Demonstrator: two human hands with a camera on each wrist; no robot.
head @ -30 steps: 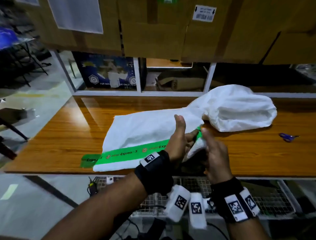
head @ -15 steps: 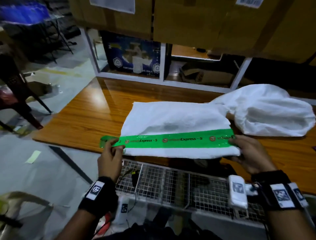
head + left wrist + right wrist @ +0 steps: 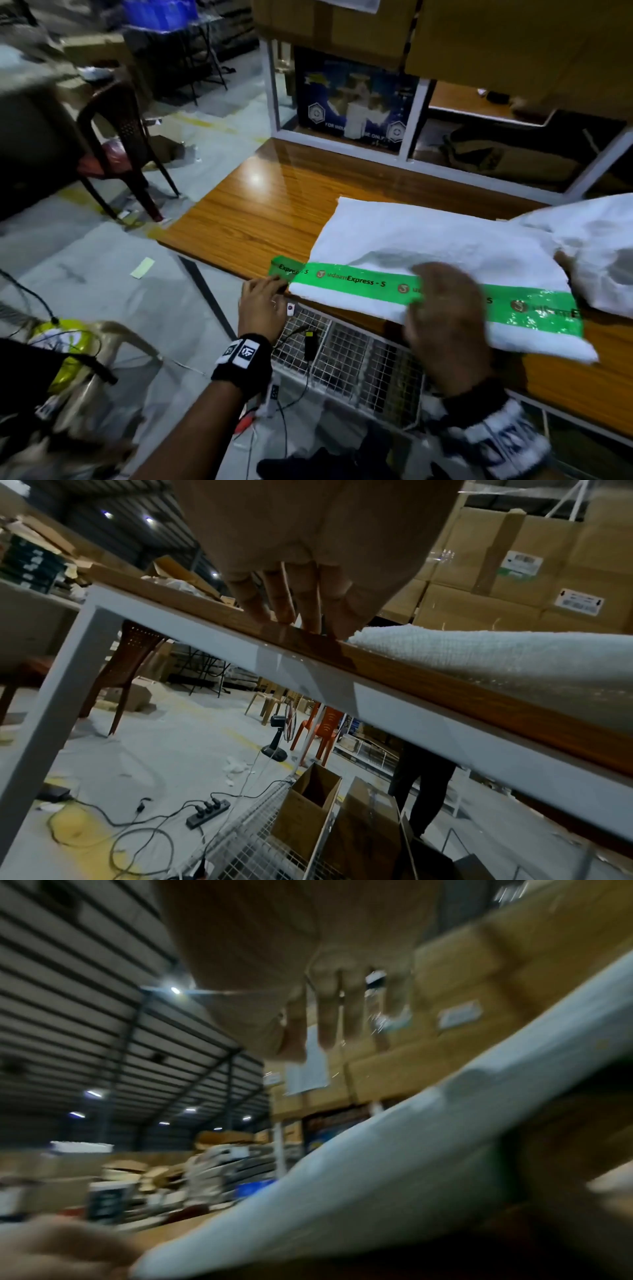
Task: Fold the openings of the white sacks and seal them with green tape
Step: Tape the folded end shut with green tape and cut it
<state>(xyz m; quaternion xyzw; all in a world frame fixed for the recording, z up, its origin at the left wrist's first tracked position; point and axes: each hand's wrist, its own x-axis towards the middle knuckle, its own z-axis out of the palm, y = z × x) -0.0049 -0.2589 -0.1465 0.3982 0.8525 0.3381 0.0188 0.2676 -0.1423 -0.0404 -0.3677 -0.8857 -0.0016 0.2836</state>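
A white sack (image 3: 428, 240) lies flat on the wooden table (image 3: 260, 212), its folded near edge at the table's front. A strip of green printed tape (image 3: 359, 279) runs along that fold, and its left end overhangs onto the wood. My left hand (image 3: 270, 284) presses straight fingers on that tape end at the table edge; in the left wrist view my left hand (image 3: 291, 618) touches the table top beside the sack (image 3: 479, 653). My right hand (image 3: 442, 284), blurred, is spread flat over the middle of the tape. In the right wrist view my right hand (image 3: 342, 1031) has its fingers extended above the sack (image 3: 377, 1164).
A second, bunched white sack (image 3: 599, 246) lies at the right, touching the first. A wire mesh basket (image 3: 359, 359) sits under the table front. A brown plastic chair (image 3: 123, 137) stands left of the table. Cardboard boxes (image 3: 513, 41) hang over the shelf behind.
My right hand has left the right end of the tape and moved left to its middle. My left hand stays at the left tape end. The head view has swung left.
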